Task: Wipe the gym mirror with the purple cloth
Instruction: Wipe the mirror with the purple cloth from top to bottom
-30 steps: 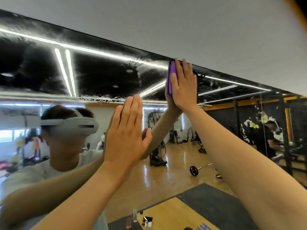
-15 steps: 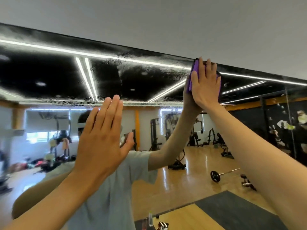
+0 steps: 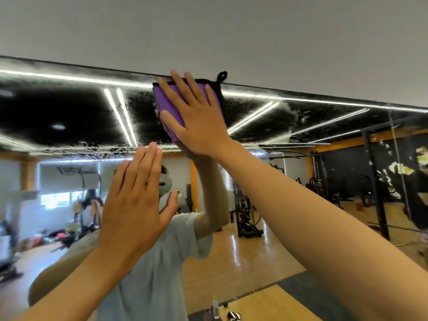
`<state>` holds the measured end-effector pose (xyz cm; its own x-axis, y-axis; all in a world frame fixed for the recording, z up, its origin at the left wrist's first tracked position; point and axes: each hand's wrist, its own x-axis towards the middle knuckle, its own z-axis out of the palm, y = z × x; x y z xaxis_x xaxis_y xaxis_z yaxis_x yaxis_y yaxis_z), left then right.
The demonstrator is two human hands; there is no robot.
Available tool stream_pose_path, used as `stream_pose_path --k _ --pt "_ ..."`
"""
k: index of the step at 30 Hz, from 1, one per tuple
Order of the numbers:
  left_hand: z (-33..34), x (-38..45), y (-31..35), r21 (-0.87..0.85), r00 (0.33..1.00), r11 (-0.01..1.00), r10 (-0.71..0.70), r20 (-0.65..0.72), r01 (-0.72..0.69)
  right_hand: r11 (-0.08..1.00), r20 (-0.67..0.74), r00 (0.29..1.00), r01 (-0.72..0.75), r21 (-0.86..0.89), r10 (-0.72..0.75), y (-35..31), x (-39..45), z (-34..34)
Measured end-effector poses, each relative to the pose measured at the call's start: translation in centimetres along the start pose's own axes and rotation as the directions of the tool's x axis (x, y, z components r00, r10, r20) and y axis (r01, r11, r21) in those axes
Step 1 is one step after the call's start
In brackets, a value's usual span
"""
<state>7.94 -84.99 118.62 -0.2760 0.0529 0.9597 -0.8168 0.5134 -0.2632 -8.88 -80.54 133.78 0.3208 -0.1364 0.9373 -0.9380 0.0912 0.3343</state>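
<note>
Closest to me is the person's left hand (image 3: 133,205), raised flat with its fingers straight and together and the thumb out to the side. It holds nothing, and whether the palm actually touches the glass I cannot tell. If it does lean there, it could print fresh smears on the part below the wiped band.

Higher and further off, the right hand (image 3: 196,112) is spread wide, fingers straight, pressing the folded purple cloth with black edging (image 3: 166,99) flat against the big wall-mounted gym mirror (image 3: 69,107), right at its top edge where the glass meets the plain grey wall (image 3: 208,31). The cloth's small black hanging loop (image 3: 221,76) pokes up over that edge.

The arm looks fully stretched, so I'd guess pressure is weak up here; the cloth could slide out from under the palm and drop, since nothing pinches it. Streaky, hazy patches show along the top strip on both sides of the cloth, and a hurried pass may just spread them.
</note>
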Motion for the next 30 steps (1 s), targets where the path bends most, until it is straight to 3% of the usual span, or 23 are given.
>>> stream_pose_path --k 8,11,15,20,22,25,27,30 --pt "-0.1 -0.2 -0.2 -0.042 1.0 0.999 0.007 -0.012 -0.007 0.96 -0.023 0.961 -0.273 0.064 0.275 5.5 -3.2 -1.0" --pt "-0.1 -0.2 -0.2 -0.046 1.0 0.999 0.014 -0.017 -0.015 0.91 -0.007 0.912 -0.41 0.068 0.411 7.8 -4.7 -1.3" --pt "0.0 -0.2 -0.3 -0.057 0.999 0.998 0.027 -0.037 -0.029 0.795 -0.059 0.793 -0.607 0.016 0.606 11.6 -8.2 -1.9" --pt "0.0 -0.3 -0.2 -0.056 0.999 0.998 0.033 -0.031 -0.034 0.729 -0.066 0.726 -0.681 0.07 0.685 12.8 -9.9 -1.4" --pt "-0.1 -0.2 -0.1 -0.047 0.999 0.998 0.029 -0.024 -0.03 0.815 0.025 0.815 -0.58 0.01 0.58 11.5 -9.3 -2.1" --pt "-0.2 0.0 0.1 -0.045 0.999 0.999 0.022 -0.025 -0.023 0.972 0.088 0.969 -0.233 0.019 0.23 8.0 -8.8 -1.9" --pt "-0.4 0.1 0.2 -0.018 0.999 1.0 0.02 -0.026 -0.02 0.995 0.063 0.994 -0.091 0.045 0.088 7.4 -8.3 -1.6" --pt "-0.8 0.6 2.3 0.038 0.996 0.998 -0.049 -0.077 0.052 1.0 0.059 0.998 -0.008 0.028 0.006 10.4 -7.8 -1.7"
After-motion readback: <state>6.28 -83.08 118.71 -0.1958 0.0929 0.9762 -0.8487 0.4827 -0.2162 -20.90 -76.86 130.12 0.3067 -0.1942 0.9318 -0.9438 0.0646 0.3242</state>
